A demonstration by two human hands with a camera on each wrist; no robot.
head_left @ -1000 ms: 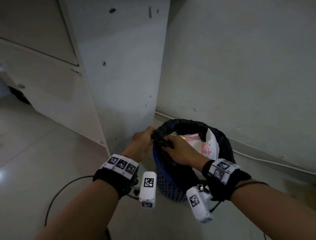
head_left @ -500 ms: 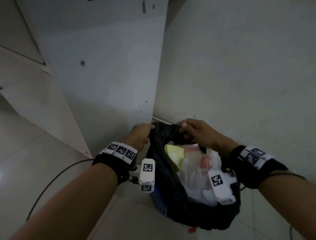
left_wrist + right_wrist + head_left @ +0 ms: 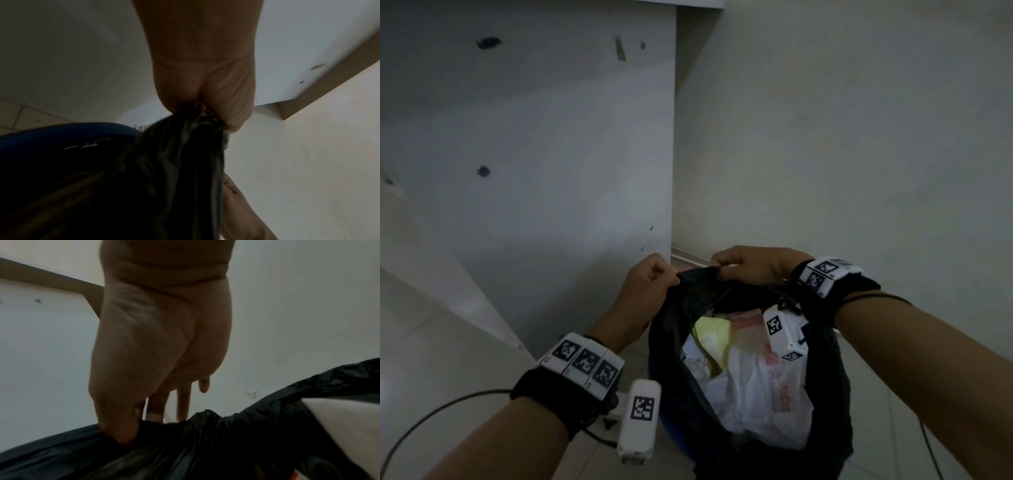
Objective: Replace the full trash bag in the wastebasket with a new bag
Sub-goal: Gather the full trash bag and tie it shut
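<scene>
The left hand (image 3: 650,284) clenches the far edge of the black trash bag (image 3: 825,370), and the right hand (image 3: 750,263) pinches it alongside. The bag, holding white and yellow rubbish, hangs above the blue wastebasket (image 3: 68,134) beside the wall.

Left hand (image 3: 650,284) fisted, right hand (image 3: 750,265) pinching, both forearms extended forward, hands close together

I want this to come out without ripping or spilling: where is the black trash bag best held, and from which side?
Probably by its gathered top edge, from above. The black trash bag hangs open, with loose rubbish showing inside. The left hand and right hand already pinch the far rim. Taking the near rim too would likely close the mouth above the blue wastebasket.
</scene>
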